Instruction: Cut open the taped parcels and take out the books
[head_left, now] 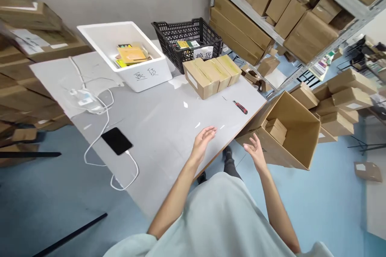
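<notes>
My left hand (204,143) is over the front edge of the grey table (157,136), its fingers apart and nothing in them. To the right, past the table edge, my right hand (255,153) hangs in the air beside a large open carton (283,156), also with fingers spread and holding nothing. A red and black utility knife (240,107) lies on the table beyond my hands. Behind it, three taped brown boxes (205,78) stand in a row. A dark phone (117,141) with a white cable lies at the left.
At the table's back are a white foam box (147,76) and a black crate (183,54), both holding small items. A power strip (89,100) with cables lies at left. Stacked cartons (27,92), a loaded metal shelf (247,8) and more boxes (343,104) surround the table.
</notes>
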A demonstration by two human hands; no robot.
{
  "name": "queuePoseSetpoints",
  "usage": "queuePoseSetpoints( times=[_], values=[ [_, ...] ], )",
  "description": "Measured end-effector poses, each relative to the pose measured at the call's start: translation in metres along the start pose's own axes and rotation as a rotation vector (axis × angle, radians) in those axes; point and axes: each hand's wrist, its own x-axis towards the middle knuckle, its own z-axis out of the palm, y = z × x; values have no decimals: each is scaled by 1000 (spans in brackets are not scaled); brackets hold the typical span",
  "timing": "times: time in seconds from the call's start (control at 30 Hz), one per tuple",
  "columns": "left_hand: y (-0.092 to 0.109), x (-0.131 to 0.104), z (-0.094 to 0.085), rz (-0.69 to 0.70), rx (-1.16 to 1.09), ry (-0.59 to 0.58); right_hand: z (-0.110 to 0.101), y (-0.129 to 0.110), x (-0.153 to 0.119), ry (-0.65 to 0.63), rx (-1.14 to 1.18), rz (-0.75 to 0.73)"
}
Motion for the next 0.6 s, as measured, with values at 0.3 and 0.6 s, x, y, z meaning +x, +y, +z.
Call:
queuePoseSetpoints(
  times=[0.3,0.6],
  values=[
    [6,110,85,21,77,102,37,-61,293,-82,-371,-310],
    [22,262,165,78,184,317,118,-123,543,-219,-670,-369]
  ],
)
